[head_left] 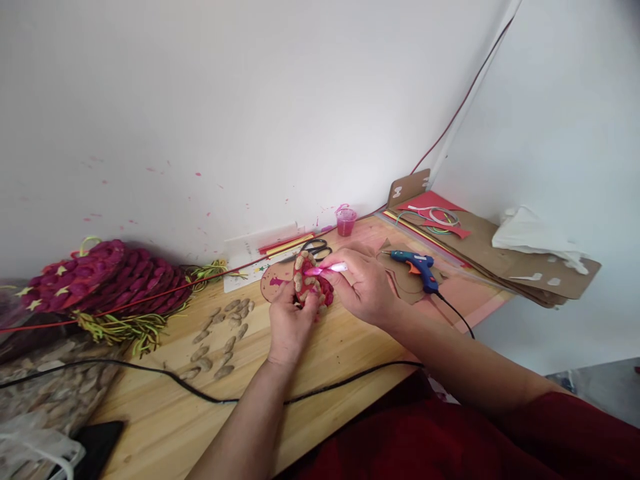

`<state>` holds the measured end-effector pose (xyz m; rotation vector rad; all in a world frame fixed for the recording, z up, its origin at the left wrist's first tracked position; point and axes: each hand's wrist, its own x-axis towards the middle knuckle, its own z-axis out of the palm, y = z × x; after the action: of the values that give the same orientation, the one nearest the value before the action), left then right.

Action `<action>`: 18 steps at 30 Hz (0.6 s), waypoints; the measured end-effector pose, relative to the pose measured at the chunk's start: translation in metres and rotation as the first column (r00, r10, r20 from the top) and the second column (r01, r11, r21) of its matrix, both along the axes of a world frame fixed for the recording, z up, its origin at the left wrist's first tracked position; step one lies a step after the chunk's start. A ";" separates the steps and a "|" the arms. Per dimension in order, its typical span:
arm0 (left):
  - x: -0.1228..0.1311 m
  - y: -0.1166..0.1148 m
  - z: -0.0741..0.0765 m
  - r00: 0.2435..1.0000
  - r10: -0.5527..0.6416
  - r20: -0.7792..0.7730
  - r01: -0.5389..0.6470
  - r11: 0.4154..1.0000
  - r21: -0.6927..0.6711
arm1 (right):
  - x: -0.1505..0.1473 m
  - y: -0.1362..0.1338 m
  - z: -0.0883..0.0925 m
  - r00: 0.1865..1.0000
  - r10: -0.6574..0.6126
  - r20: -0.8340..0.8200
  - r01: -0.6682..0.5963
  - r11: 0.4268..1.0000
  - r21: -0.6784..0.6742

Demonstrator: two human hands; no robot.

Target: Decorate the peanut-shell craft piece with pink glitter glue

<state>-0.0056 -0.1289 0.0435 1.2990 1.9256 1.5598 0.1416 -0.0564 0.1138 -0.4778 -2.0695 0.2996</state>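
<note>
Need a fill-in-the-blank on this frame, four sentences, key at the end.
1. The right hand grips a slim, pink-tipped paintbrush with a ____ handle.
2. The left hand holds a red-painted piece set with tan, unshelled ____.
3. The blue-and-green plastic glue gun has an ____ trigger.
4. Beyond the left hand, a pair of black-handled ____ lies on the pale wooden table.

Missing words: white; peanuts; orange; scissors.

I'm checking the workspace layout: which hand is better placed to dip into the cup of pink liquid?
Probably the right hand: it holds the brush, and the cup stands just beyond it. The left hand looks farther off and is gripping the peanut-covered piece.
</note>
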 end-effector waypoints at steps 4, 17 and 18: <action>0.000 0.000 -0.001 1.000 -0.009 0.026 0.010 1.000 -0.013 | 0.000 0.001 -0.001 1.000 0.016 -0.002 -0.015 1.000 0.018; 0.006 -0.001 0.018 0.927 -0.066 0.368 0.071 0.998 0.001 | 0.001 -0.002 -0.002 0.999 0.011 -0.036 -0.011 1.000 -0.003; 0.006 -0.001 0.017 0.921 -0.072 0.382 0.074 0.997 0.009 | 0.001 -0.001 -0.003 0.999 0.016 -0.039 -0.017 1.000 -0.003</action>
<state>0.0005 -0.1301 0.0606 0.9621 1.6173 1.6263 0.1428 -0.0578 0.1112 -0.4538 -2.0365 0.3197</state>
